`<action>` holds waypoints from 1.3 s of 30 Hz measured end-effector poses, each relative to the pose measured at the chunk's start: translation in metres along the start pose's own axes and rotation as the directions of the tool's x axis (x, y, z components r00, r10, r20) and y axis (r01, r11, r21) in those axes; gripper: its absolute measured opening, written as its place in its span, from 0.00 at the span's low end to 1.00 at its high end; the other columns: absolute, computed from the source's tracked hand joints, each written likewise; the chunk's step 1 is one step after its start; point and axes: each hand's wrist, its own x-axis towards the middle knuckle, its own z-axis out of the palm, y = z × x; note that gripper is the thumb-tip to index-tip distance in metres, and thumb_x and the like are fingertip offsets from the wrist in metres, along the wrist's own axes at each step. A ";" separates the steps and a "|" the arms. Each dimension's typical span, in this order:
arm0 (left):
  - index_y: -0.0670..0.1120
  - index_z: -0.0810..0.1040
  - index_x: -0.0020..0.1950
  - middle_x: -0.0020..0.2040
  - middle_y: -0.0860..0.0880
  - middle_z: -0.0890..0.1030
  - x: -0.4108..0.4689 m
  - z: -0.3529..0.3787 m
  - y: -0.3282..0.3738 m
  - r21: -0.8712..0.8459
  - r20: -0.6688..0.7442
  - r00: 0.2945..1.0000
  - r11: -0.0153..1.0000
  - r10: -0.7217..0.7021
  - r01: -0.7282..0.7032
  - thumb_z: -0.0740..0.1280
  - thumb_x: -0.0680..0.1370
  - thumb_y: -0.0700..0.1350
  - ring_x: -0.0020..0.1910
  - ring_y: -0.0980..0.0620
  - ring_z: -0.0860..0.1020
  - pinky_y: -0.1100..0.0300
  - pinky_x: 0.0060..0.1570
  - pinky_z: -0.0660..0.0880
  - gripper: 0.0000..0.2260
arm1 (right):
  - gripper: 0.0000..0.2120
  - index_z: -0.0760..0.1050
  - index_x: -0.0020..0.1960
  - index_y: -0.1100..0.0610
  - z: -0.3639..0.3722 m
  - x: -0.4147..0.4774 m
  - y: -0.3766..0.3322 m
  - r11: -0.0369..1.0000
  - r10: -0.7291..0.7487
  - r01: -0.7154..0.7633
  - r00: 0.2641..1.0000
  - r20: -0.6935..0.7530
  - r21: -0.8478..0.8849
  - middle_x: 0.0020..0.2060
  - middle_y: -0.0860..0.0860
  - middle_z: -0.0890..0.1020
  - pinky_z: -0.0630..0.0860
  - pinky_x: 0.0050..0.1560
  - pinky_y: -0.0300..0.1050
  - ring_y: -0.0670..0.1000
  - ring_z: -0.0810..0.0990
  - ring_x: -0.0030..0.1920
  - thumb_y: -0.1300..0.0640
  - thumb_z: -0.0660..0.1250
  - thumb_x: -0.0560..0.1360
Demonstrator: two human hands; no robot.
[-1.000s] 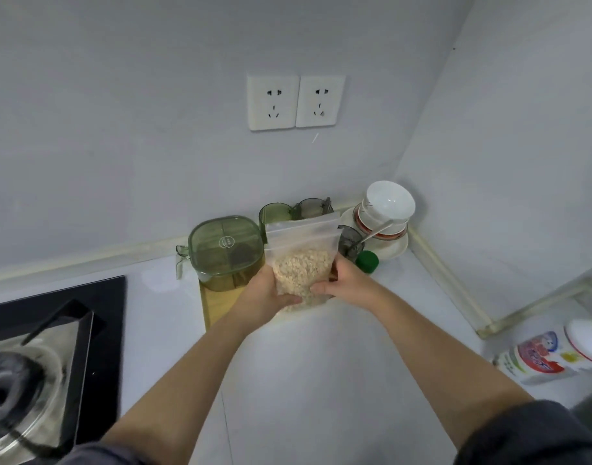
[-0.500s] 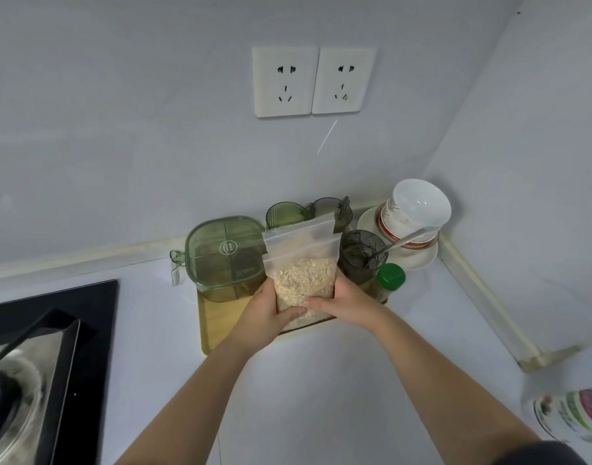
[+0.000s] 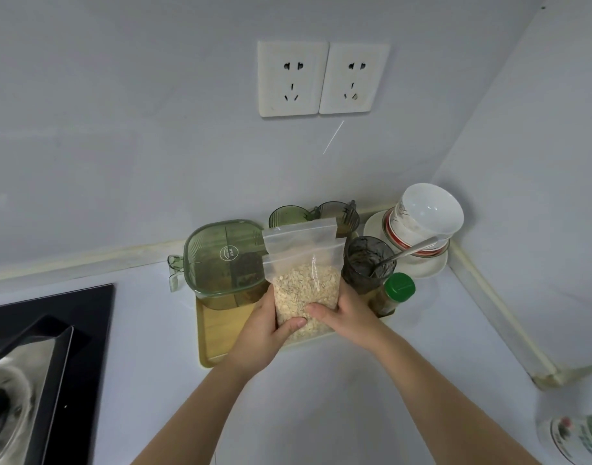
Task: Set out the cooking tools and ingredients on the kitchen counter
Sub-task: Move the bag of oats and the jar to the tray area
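Two hands are holding one clear zip bag of oats [image 3: 304, 283] upright, near the middle of the view. The left hand [image 3: 257, 333] is gripping the bag's lower left edge, its thumb lying across the front. The right hand [image 3: 350, 317] is gripping the lower right edge, its thumb also pressing on the front. On both hands the fingers are curling round behind the bag, mostly hidden by it. The bag's foot is sitting low over the front of one wooden tray [image 3: 214, 333]; I cannot tell whether it is resting on the tray or hanging just above it.

One green lidded container [image 3: 220, 263] is standing on the tray at the bag's nine o'clock, just beside it. Two green cups [image 3: 287, 216] are showing behind the bag at twelve o'clock. One dark glass jar [image 3: 363, 260] is standing at two o'clock with one spoon [image 3: 413, 250] leaning in it. One green-capped bottle [image 3: 400, 288] is standing at three o'clock, by the right wrist. A stack of white bowls [image 3: 425, 219] is sitting on one plate [image 3: 433, 267] in the corner; their number is unclear.

Two wall sockets [image 3: 291, 78] are hanging side by side at twelve o'clock, high above. One gas hob [image 3: 49, 344] is lying on the white tabletop [image 3: 338, 397] at eight o'clock. One blurred labelled bottle [image 3: 576, 437] is showing at four o'clock.
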 end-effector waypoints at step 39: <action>0.50 0.57 0.77 0.66 0.50 0.74 -0.049 0.002 0.022 0.374 -0.155 0.983 0.914 -0.103 0.155 0.68 0.77 0.51 0.57 0.53 0.76 0.67 0.51 0.68 0.32 | 0.33 0.62 0.73 0.51 0.025 -0.067 0.004 0.954 0.030 -0.097 0.972 -0.232 -0.283 0.66 0.48 0.74 0.72 0.65 0.51 0.50 0.73 0.65 0.42 0.68 0.72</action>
